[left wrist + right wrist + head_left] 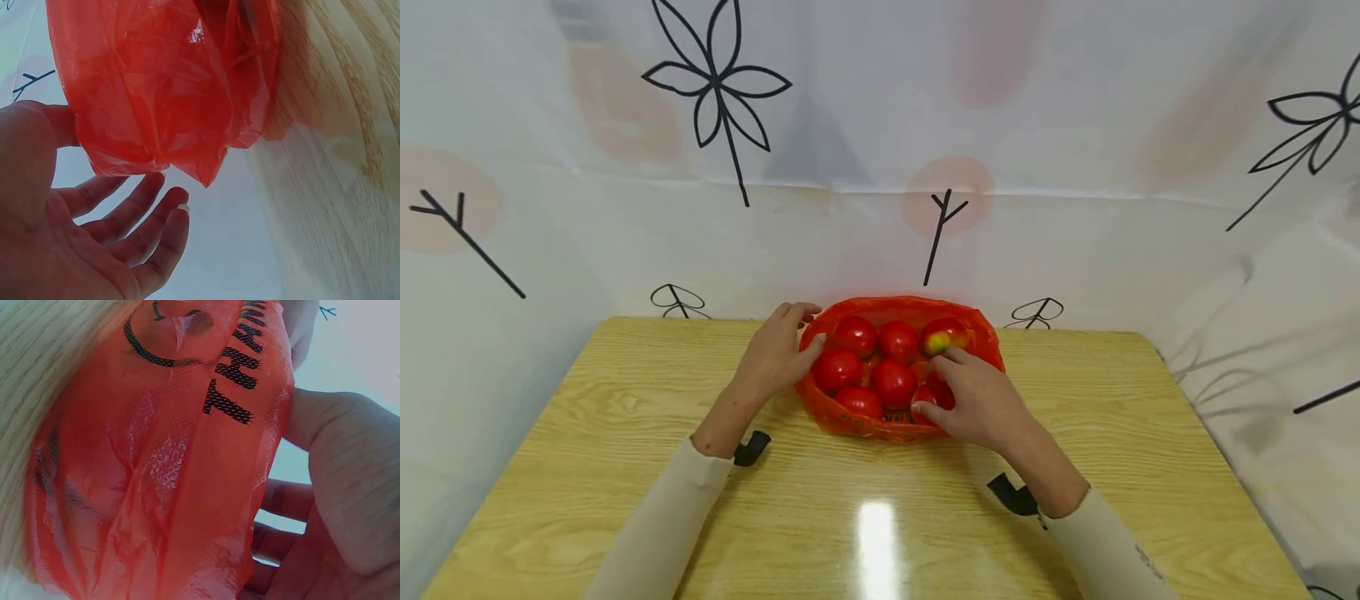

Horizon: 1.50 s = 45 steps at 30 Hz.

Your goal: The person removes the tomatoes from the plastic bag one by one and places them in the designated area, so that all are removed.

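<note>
A red plastic bag (pixel 850 425) stands on the table with its mouth spread wide. Several glossy red apples (pixel 893 383) lie inside it, and one apple (pixel 942 335) at the back right has a yellow patch. My left hand (pixel 778 350) is at the bag's left end, thumb at the rim and fingers loosely bent; in the left wrist view these fingers (pixel 150 212) stand around the bag's end with gaps between them. Reaching over the right rim, my right hand (pixel 981 400) grips the front right apple (pixel 928 404) between thumb and fingers. The bag wall hides its fingertips in the right wrist view.
The wooden table (pixel 655 400) reaches out on both sides of the bag. Behind it hangs a pale cloth (pixel 850 242) with black line drawings. Black straps (pixel 1015 496) sit at both wrists, below the beige sleeves (pixel 658 525).
</note>
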Tool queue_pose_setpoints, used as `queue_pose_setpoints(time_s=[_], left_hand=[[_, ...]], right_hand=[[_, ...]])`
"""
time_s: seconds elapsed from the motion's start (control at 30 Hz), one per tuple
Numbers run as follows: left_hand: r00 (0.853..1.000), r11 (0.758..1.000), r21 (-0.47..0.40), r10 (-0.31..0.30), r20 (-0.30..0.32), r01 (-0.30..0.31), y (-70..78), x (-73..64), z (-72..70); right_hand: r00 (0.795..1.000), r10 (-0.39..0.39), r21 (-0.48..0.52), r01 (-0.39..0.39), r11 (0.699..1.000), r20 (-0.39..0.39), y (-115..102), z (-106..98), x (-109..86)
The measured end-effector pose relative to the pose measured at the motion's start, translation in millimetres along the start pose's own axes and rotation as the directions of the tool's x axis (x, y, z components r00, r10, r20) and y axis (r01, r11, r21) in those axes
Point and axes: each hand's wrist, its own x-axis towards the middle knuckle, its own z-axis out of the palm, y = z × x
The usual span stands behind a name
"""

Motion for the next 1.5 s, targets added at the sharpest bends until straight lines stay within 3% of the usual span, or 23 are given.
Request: queue_pose_setpoints(time_s=[0.33,0.83,1.5], left_hand=[[1.000,1.000,-0.010,-0.025,0.000,0.025,-1.8,-0.6,2.4],[0.997,0.998,-0.051,-0.029,-0.066,0.026,-3.1,-2.3,4.8],[0.998,0.998,-0.062,-0.017,-0.056,0.013,-6.1,-3.2,4.2]], right_hand=[[0.999,0.028,-0.003,-0.028,1.000,0.034,-4,0,-1.1],[0.998,0.057,0.009,-0.057,0.998,0.014,-7,1,-2.2],[0.997,0.073,-0.075,-0.071,0.995,0.025,-14,5,-0.7]])
